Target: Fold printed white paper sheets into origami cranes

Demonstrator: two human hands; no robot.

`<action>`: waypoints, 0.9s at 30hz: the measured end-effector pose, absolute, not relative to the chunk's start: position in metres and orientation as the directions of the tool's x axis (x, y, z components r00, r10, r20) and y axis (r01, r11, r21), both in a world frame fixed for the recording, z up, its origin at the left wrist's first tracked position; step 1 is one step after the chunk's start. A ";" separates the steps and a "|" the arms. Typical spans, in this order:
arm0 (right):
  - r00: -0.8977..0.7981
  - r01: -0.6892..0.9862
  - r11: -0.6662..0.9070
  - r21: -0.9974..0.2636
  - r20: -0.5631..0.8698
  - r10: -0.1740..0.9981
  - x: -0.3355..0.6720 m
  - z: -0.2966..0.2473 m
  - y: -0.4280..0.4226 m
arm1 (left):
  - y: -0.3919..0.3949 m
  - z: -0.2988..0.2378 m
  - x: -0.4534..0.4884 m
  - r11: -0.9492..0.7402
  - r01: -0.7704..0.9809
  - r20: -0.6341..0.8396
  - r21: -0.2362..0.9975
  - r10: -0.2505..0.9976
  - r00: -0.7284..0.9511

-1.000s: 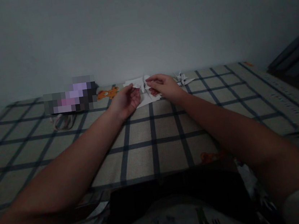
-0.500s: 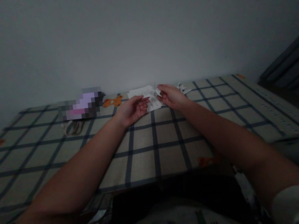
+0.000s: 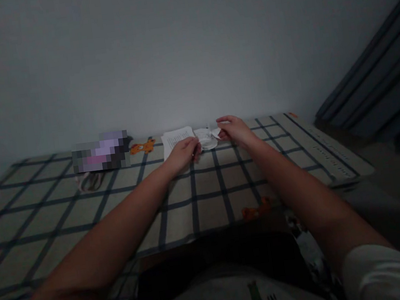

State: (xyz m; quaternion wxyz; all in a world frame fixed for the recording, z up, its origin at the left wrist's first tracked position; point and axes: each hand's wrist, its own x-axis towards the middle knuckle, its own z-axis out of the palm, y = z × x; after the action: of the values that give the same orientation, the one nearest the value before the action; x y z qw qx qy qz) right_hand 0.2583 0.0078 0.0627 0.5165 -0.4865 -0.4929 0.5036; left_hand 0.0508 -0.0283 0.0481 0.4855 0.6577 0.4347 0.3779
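Between my two hands is a pale, roundish piece of paper (image 3: 206, 139) with grey marks, blurred in the dim light. At its left edge, my left hand (image 3: 183, 155) has its thumb and fingers pinched together on it. My right hand (image 3: 237, 132) grips its right end between thumb and fingers, with the index finger stretched above. Printed white sheets (image 3: 175, 137) lie flat on the table, just behind and left of my left hand. My right hand and wrist block part of the tabletop behind them.
A checked cloth with bear figures covers the table (image 3: 209, 195). On the left lies a pixelated purple item (image 3: 105, 149) with a pale looped strap (image 3: 90, 182). Behind the table rises a plain wall (image 3: 187, 49). A dark curtain (image 3: 376, 70) hangs at the right.
The view has turned slightly right. My left hand, palm up with loose fingers before, has rolled over and closed at the paper's edge. More of the paper shows between my hands.
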 end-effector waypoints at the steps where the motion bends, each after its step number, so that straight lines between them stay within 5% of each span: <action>1: 0.040 -0.022 0.041 -0.999 0.040 0.998 0.267 0.063 0.005 | -0.027 0.051 0.059 -0.143 0.234 0.058 0.962 0.940 0.338; 4: 0.158 0.044 0.091 -0.995 0.097 0.983 0.292 0.055 0.000 | -0.018 0.055 0.085 -0.147 0.356 0.024 0.923 0.945 0.327; 9: 0.291 0.149 0.131 -0.980 0.170 0.941 0.329 0.020 0.001 | 0.001 0.042 0.120 -0.383 0.646 0.195 0.661 0.918 0.345; 17: 0.352 0.076 0.067 -0.995 0.090 0.932 0.338 -0.007 0.003 | 0.021 0.016 0.147 -0.303 0.807 0.165 0.507 0.953 0.254; 27: 0.346 0.657 0.134 -0.742 0.454 0.821 0.338 -0.013 0.003 | 0.011 0.005 0.148 -0.348 0.815 0.313 0.463 0.925 0.217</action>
State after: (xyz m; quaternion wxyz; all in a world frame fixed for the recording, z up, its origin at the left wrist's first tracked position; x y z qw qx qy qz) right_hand 0.3380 0.0033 -0.0130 0.4967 -0.6530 -0.5658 0.0824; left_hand 0.1482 0.0110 0.0047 0.0996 0.7738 0.5621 0.2747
